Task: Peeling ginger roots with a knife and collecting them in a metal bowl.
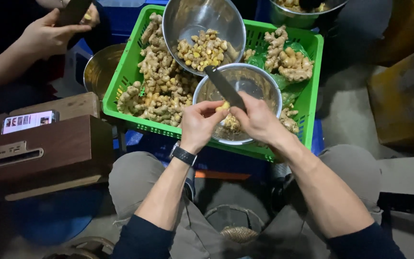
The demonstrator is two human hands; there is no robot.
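My left hand (pixel 198 122) pinches a small yellow piece of ginger (pixel 223 106) over a steel bowl (pixel 264 84) that holds peelings. My right hand (pixel 257 120) grips a knife (pixel 224 86), its dark blade pointing up and left with the edge against the ginger. The bowl rests in a green plastic crate (pixel 312 72) full of raw ginger roots (pixel 161 91). A second steel bowl (pixel 188 19) with peeled ginger chunks sits tilted at the crate's far side. A black watch is on my left wrist.
Another person's hand (pixel 49 33) at the top left holds a knife and ginger. A steel pot (pixel 99 67) stands left of the crate, another bowl (pixel 298 14) behind it. A wooden box (pixel 44 153) with a phone (pixel 28 121) lies left. Yellow cartons (pixel 403 96) stand right.
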